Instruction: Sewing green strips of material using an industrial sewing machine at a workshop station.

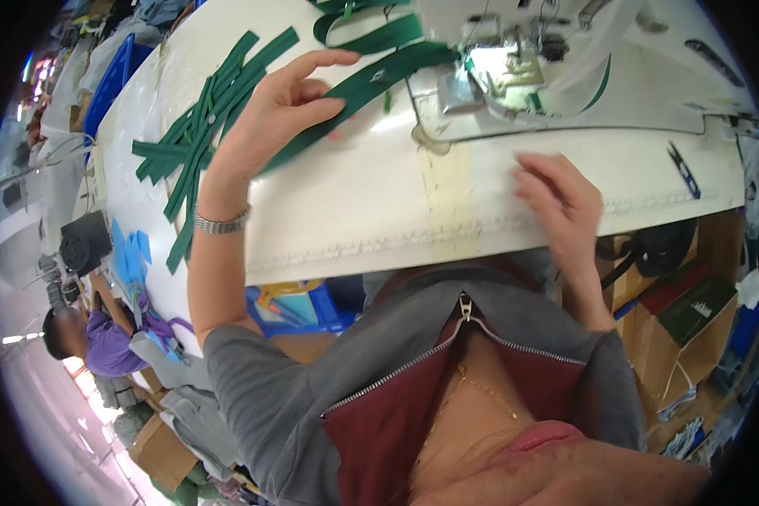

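My left hand [291, 114] pinches a long green zipper [358, 88] between thumb and fingers, its index finger stretched out above. A small silvery piece shows on this zipper, and its far end reaches the lit needle area of a sewing machine [514, 67]. Beside my left wrist lies a crossed pile of similar green zippers [185, 139]. Over the table's near part, my right hand [561, 198] hangs with loosely bent fingers apart, slightly blurred, with nothing seen in it. Another green strip [371, 38] curves behind the held one.
Thread snips [684, 171] lie at the right of the white table [337, 228], whose front edge carries a ruler strip. Below right stands an open cardboard box [679, 337]. A blue bin [312, 308] sits under the table. Far left, another person in purple [114, 341] works.
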Motion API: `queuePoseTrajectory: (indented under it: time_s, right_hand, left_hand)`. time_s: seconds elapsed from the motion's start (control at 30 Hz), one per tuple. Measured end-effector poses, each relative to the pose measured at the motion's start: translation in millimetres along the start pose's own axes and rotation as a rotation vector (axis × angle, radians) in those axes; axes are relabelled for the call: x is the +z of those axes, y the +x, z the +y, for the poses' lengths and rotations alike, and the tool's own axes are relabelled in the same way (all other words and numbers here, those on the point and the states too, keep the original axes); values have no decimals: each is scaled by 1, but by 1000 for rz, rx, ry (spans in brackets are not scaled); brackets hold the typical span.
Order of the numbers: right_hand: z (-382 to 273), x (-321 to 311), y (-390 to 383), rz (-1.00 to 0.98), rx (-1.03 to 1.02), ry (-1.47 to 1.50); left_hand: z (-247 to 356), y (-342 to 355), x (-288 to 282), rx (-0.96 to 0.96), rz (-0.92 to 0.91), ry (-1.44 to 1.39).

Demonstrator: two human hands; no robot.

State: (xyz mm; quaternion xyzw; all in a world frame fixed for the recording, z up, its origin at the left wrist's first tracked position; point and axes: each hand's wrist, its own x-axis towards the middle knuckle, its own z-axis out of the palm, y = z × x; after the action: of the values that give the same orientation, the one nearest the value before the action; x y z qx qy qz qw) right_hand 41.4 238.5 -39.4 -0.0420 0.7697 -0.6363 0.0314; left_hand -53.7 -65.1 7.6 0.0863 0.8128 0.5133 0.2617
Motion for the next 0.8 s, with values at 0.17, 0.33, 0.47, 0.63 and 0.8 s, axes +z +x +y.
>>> queuePoseTrajectory:
  time_s: [0.17,0.33,0.47,0.63,0.8]
  right_hand:
    - [-14,69,17,-270,-75,183]
    - [-14,59,11,-374,296,236]
    - [-10,43,8,-197,302,215]
    - [-12,44,34,-309,351,310]
    - [-15,36,45,-387,379,284]
  left_hand:
    - [15,6,61,298,68,-856]
    - [-39,29,42,813,96,-678]
    - [-25,9,68,353,547,-524]
    - [-12,-21,84,919,712,832]
    - [-27,15,76,1076,434,832]
